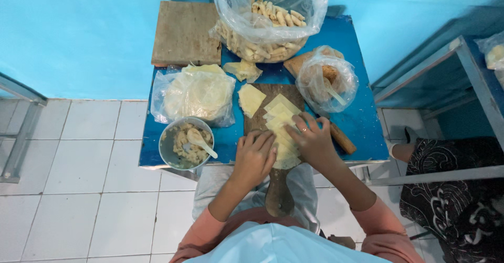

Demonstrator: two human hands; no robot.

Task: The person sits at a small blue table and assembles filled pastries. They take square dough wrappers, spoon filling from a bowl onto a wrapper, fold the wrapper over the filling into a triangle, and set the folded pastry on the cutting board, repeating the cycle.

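Currently both hands rest on a row of pale yellow wrapper squares (281,132) laid overlapping along a dark wooden board (277,189), whose handle points to 6 o'clock over the near edge of the blue table (362,121). Left hand (255,155): palm down, fingers curled loosely, tips pressing the near squares; whether it pinches a sheet I cannot tell. Right hand (312,137): fingers bent, tips on the middle squares, apparently pinching or folding one edge, not closed round anything. One separate square (251,99) lies at 11 o'clock from the hands, half off the board. At 9 o'clock, a metal bowl of lumpy filling (186,143) with a white spoon (200,142); beyond it a plastic-wrapped stack of round sheets (197,92). At 12 o'clock, a large bag of finished rolls (268,16), and a bare wooden slab (185,32) beside it. At 1 o'clock, a small bag of brown crumbs (326,79). Risks, as judgement: the squares overlap closely, so lifting one may drag or tear its neighbour; the nearest squares lie at the table edge and could slip off; the board overhangs and a push on its handle could tip it. Another person's patterned clothing (457,189) shows at 3 o'clock.
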